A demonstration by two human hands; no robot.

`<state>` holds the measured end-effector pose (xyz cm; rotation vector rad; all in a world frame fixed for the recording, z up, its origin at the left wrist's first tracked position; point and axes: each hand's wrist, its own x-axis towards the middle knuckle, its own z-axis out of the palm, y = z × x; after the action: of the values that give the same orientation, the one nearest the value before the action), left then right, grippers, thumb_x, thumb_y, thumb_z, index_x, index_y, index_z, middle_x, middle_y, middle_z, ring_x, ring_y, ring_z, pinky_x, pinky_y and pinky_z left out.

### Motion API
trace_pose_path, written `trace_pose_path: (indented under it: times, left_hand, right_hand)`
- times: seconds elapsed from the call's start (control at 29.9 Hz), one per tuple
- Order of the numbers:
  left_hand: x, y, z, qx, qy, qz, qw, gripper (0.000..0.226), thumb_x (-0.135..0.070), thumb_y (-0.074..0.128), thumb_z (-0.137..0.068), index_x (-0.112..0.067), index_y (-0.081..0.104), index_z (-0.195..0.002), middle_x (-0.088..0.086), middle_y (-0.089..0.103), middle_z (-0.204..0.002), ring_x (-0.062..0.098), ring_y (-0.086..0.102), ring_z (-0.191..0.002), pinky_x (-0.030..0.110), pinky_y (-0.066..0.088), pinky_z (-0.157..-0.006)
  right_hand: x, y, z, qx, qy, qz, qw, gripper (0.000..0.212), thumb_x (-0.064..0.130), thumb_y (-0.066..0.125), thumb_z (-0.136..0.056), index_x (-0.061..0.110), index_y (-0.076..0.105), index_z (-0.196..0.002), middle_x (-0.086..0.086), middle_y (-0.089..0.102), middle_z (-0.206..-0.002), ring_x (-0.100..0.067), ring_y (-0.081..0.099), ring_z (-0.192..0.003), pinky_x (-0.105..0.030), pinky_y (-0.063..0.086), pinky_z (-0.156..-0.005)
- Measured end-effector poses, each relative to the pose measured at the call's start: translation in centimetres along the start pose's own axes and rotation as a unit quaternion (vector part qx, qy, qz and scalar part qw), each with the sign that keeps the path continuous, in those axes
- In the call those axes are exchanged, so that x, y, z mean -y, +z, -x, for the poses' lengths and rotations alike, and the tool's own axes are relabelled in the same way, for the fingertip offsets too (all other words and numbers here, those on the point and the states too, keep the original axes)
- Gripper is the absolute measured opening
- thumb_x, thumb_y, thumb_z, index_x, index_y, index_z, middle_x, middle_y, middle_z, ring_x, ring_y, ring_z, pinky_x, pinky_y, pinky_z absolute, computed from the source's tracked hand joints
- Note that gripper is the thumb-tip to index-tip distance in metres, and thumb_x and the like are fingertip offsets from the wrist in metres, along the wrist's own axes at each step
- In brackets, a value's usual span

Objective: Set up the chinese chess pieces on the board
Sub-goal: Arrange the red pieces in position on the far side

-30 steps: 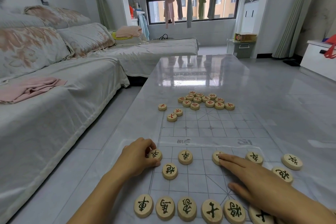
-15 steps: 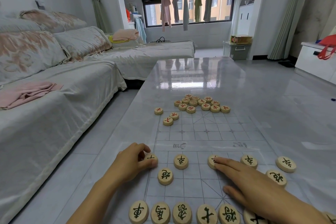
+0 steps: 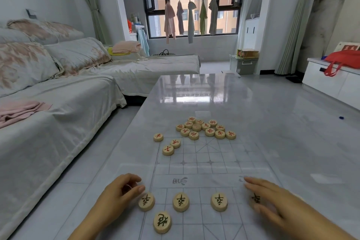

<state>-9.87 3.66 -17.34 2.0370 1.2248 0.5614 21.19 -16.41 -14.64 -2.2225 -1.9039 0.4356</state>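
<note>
Four black-lettered pieces (image 3: 180, 201) in a row from hand to hand, on the board (image 3: 196, 163).
Left hand (image 3: 120, 191) curled, thumb at end piece (image 3: 146, 201), grip unclear; right hand (image 3: 276, 206) flat over far-end piece (image 3: 255, 198). Likely light, hard, slippery: pinch rims.

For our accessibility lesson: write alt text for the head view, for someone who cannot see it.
Two hands set black-lettered chess pieces on a board: left hand beside the leftmost piece, right hand flat over another. Red-lettered pieces cluster beyond.

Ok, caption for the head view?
Left hand beside the leftmost black pawn, right hand flat over the fourth pawn, on a clear board; red pieces loose at the far end.
</note>
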Motion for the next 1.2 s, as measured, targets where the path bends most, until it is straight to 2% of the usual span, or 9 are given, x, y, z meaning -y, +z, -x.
trace_pose_path:
  times: [0.07,0.17,0.3,0.4,0.57,0.77,1.0,1.1,1.2]
  left_hand:
    - [0.0,0.0,-1.4,-0.024,0.001,-0.016,1.0,0.01,-0.029,0.062,-0.084,-0.032,0.057,-0.092,-0.006,0.06,-0.098,0.011,0.058,-0.092,0.016,0.043,-0.072]
    - [-0.1,0.9,-4.6,-0.02,0.031,-0.099,0.994,0.026,-0.036,0.056,-0.087,-0.032,0.053,-0.113,-0.005,0.053,-0.121,0.012,0.05,-0.114,0.023,0.043,-0.091]
    - [-0.4,2.8,-9.5,0.061,0.083,-0.266,0.959,0.092,-0.089,0.016,-0.063,-0.039,0.027,-0.14,-0.008,0.02,-0.154,0.015,0.017,-0.142,0.039,0.017,-0.115]
    - [-0.5,3.9,-13.2,0.065,0.097,-0.288,0.95,0.122,-0.096,-0.009,-0.038,-0.04,0.015,-0.143,-0.011,0.006,-0.157,0.016,0.003,-0.145,0.043,0.006,-0.116]
    - [-1.6,5.1,-17.5,0.087,0.101,-0.307,0.942,0.123,-0.096,-0.011,-0.035,-0.041,0.009,-0.144,-0.011,-0.003,-0.157,0.017,-0.011,-0.145,0.053,-0.005,-0.114]
    - [-1.0,5.9,-18.7,0.061,0.076,-0.257,0.961,0.118,-0.097,-0.004,-0.038,-0.044,0.005,-0.143,-0.014,-0.004,-0.157,0.012,-0.012,-0.144,0.048,-0.007,-0.116]
    - [-0.8,5.8,-18.7,0.004,0.062,-0.176,0.982,0.127,-0.1,0.006,-0.035,-0.034,0.018,-0.143,-0.012,0.012,-0.155,0.008,0.006,-0.143,0.04,0.002,-0.119]
    - [-0.4,5.8,-18.8,-0.017,0.062,-0.148,0.987,0.126,-0.1,0.016,-0.036,-0.032,0.023,-0.142,-0.008,0.022,-0.152,0.011,0.019,-0.14,0.04,0.011,-0.119]
    - [-0.4,5.7,-18.7,-0.023,0.059,-0.125,0.99,0.126,-0.099,0.027,-0.034,-0.029,0.027,-0.139,-0.006,0.033,-0.145,0.013,0.03,-0.133,0.04,0.02,-0.116]
  right_hand:
    - [-0.8,-1.5,-1.7,0.003,-0.014,0.001,1.0,0.059,0.074,0.029,-0.078,0.049,0.021,-0.132,0.045,0.004,-0.129,0.02,0.012,-0.126,-0.003,0.011,-0.103]
    - [-2.0,-2.5,-5.3,0.017,0.014,0.005,1.0,0.048,0.032,0.04,-0.096,0.033,0.024,-0.141,0.024,0.015,-0.148,0.007,0.017,-0.134,-0.013,0.016,-0.109]
    - [-3.5,-2.0,-11.2,0.039,0.027,0.04,0.998,0.057,0.034,0.042,-0.095,0.028,0.015,-0.145,0.01,0.003,-0.156,-0.009,0.012,-0.142,-0.025,0.015,-0.115]
    - [-4.7,-1.8,-14.9,0.033,0.034,0.07,0.996,0.064,0.044,0.041,-0.093,0.028,0.01,-0.146,0.006,-0.003,-0.157,-0.014,0.007,-0.144,-0.03,0.014,-0.117]
    - [-5.6,-2.0,-19.3,-0.003,0.028,0.089,0.996,0.071,0.062,0.031,-0.087,0.033,0.004,-0.145,0.007,-0.011,-0.156,-0.016,-0.003,-0.144,-0.036,0.006,-0.117]
    - [-6.9,0.0,-21.7,-0.009,0.022,0.063,0.998,0.116,0.088,-0.025,-0.037,0.043,-0.006,-0.142,0.016,-0.015,-0.154,-0.011,-0.01,-0.143,-0.04,-0.001,-0.116]
    - [-5.8,-1.2,-22.9,-0.069,0.008,0.028,0.997,0.095,0.082,-0.001,-0.064,0.034,0.025,-0.141,0.013,0.02,-0.152,-0.007,0.019,-0.138,-0.03,0.008,-0.113]
    - [-4.2,-1.6,-25.7,-0.085,-0.006,0.032,0.996,0.058,0.052,0.029,-0.092,0.029,0.02,-0.144,0.007,0.013,-0.155,-0.012,0.014,-0.142,-0.03,0.011,-0.114]
    - [-2.6,-1.1,-28.3,-0.049,-0.025,0.049,0.997,0.057,0.051,0.028,-0.094,0.031,0.013,-0.145,0.007,0.001,-0.157,-0.014,0.003,-0.144,-0.036,0.005,-0.116]
